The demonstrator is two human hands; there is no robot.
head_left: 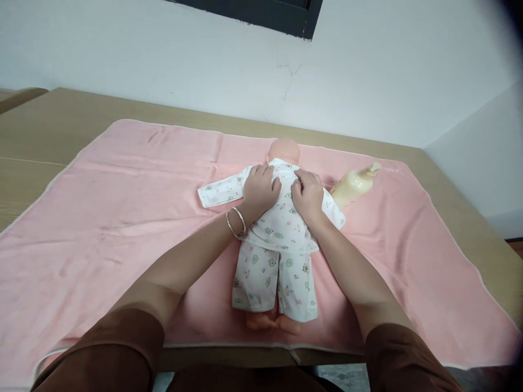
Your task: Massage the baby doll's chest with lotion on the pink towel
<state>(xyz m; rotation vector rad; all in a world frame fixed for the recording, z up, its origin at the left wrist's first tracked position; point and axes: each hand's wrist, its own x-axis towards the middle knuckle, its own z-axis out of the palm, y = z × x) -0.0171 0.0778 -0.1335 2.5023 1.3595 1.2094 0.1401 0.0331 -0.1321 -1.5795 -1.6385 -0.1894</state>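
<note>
A baby doll in white printed pyjamas lies on its back on a pink blanket, head pointing away from me. My left hand rests on the doll's chest, fingers curled onto the shirt fabric near the left sleeve. My right hand sits beside it on the chest, fingers bent and pinching the shirt near the collar. Two bangles circle my left wrist. Only the top of the doll's head shows above my hands.
A cream feeding bottle lies on the blanket just right of the doll's shoulder. The blanket covers a wooden table that stands against a white wall. The table's near edge runs just below the doll's feet.
</note>
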